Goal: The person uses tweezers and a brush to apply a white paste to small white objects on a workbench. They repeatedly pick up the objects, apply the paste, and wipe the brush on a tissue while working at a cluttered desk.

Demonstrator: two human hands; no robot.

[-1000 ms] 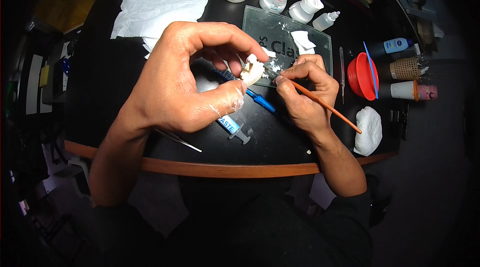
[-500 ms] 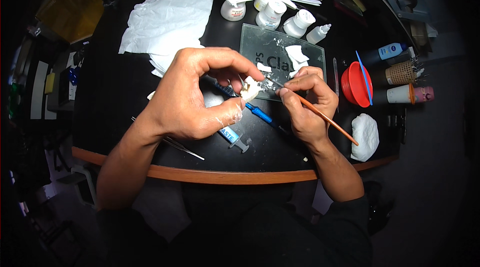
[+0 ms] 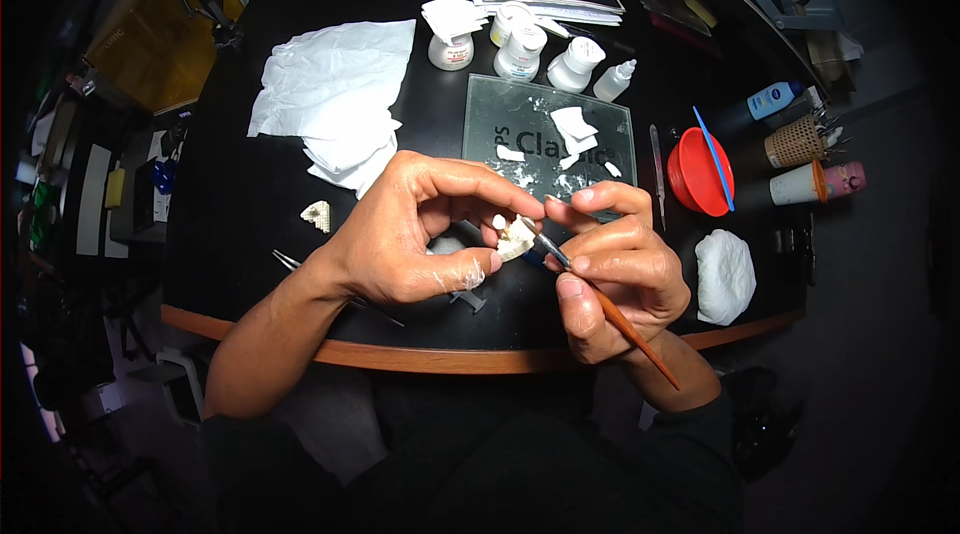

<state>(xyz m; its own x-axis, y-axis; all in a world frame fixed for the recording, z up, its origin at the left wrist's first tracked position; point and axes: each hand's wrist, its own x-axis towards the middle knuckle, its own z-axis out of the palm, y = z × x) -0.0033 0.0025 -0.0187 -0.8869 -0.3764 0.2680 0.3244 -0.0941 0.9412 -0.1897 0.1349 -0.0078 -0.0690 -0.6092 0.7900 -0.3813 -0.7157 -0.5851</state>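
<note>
Between the thumb and fingers of my left hand (image 3: 400, 224) is a small cream plaster dental model (image 3: 515, 242), white powder clinging to the thumb. My right hand (image 3: 630, 264) pinches a fine brush (image 3: 628, 332) with a brown handle and dark metal ferrule. The brush tip meets the model or lies just in front of it; contact is hard to make out. Beyond both hands lies a glass slab (image 3: 480, 124) with white smears and folded white paper pieces (image 3: 575, 131). Another cream model piece (image 3: 316, 216) rests left of my left hand.
White jars (image 3: 520, 54) and a dropper bottle (image 3: 614, 81) stand behind the slab. At right are a red bowl (image 3: 690, 179) with a blue stick (image 3: 714, 159) across it and a white wad (image 3: 725, 277). Tissues (image 3: 335, 74) lie left; tweezers (image 3: 288, 259) and a syringe (image 3: 467, 301) are partly covered.
My right hand has come nearer from the slab's edge, and the brush tip is now at the dental model. The model is turned differently in my left hand. The whole view has shifted slightly.
</note>
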